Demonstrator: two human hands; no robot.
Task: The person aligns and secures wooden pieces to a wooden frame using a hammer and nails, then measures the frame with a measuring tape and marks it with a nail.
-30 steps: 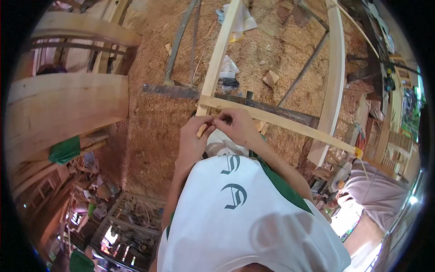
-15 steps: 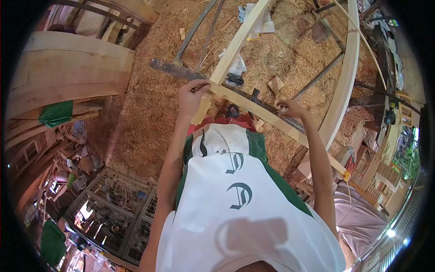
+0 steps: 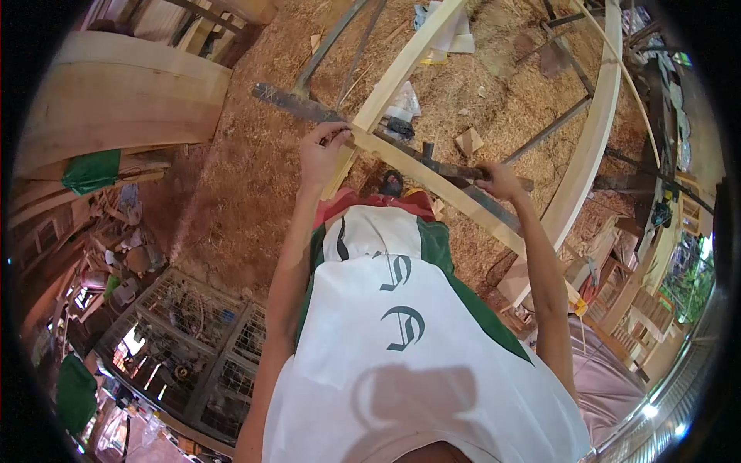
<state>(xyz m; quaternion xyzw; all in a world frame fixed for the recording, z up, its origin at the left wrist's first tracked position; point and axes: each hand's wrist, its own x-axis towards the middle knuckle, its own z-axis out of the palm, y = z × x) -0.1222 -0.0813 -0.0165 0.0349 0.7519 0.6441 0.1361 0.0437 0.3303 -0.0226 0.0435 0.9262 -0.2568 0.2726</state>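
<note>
My right hand (image 3: 500,182) is closed around the dark handle of a hammer (image 3: 448,167), whose head points away from me at the handle's left end. The hammer lies over a dark support bar just beyond a pale wooden rail (image 3: 440,184). My left hand (image 3: 321,148) is at the rail's left end, where it meets a long pale beam (image 3: 401,65). Its thumb and fingers are pinched together beside the joint; what they hold, if anything, is too small to make out.
Wood shavings cover the ground (image 3: 255,185). A curved pale plank (image 3: 590,154) runs along the right. Dark metal struts (image 3: 552,127) cross behind it. A wire-mesh rack (image 3: 185,324) stands lower left, and large wooden boards (image 3: 139,100) are at upper left.
My right hand has gone from pinched fingers above the support bar to a grip on the hammer handle. The left hand stays at the joint. The view has shifted slightly.
</note>
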